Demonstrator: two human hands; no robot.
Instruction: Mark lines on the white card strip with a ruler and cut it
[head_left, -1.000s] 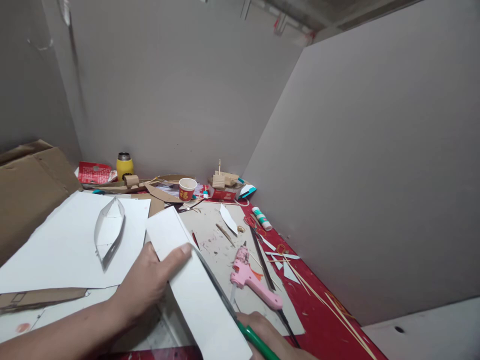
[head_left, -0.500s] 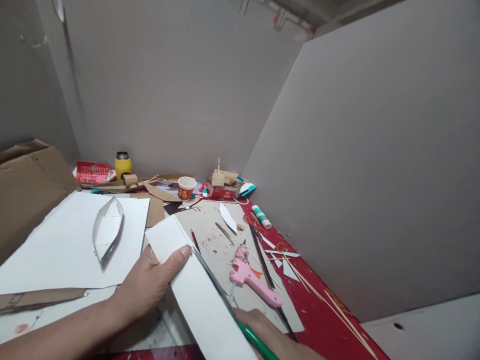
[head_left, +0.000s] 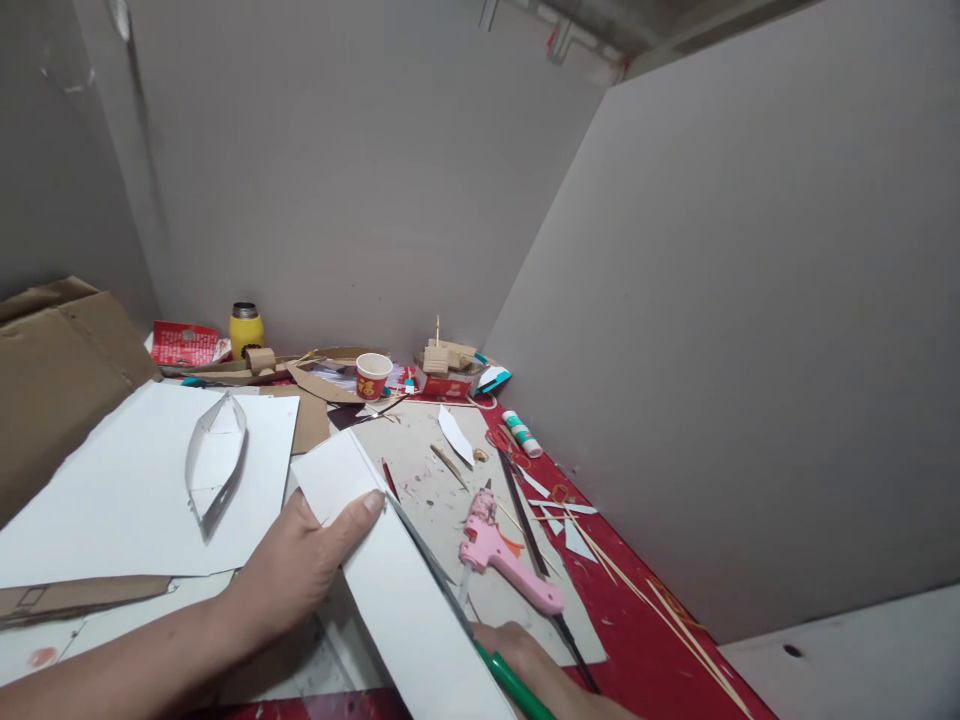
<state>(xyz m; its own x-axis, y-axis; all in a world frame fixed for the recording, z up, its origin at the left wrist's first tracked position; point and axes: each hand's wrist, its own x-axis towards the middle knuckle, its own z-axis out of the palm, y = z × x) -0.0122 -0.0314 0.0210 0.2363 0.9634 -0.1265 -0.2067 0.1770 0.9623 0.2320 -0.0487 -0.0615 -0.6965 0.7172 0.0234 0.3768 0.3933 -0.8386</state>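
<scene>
A long strip of white card (head_left: 420, 610) slants across the front of the table. My left hand (head_left: 319, 550) pinches it near its far end, thumb on top and the fingers hidden beneath. Along the strip's right edge lie the blades of green-handled scissors (head_left: 517, 685), their tips close to my left thumb. My right hand (head_left: 540, 665) is closed around the scissors' handle, partly hidden behind the card. To the right of the blades rests a pink glue gun (head_left: 510, 565). A white paper boat (head_left: 217, 450) sits on a large white sheet (head_left: 97, 500) at the left.
A paper cup (head_left: 373, 377), a yellow bottle (head_left: 246, 330) and a small wooden model (head_left: 448, 365) stand at the back. Thin sticks (head_left: 675, 625) and paper scraps (head_left: 579, 540) lie on the red tabletop at right. A cardboard box (head_left: 67, 380) is at far left; grey walls enclose the table.
Almost nothing differs. My right hand and the scissors have shifted very slightly; the card and my left hand hold their place.
</scene>
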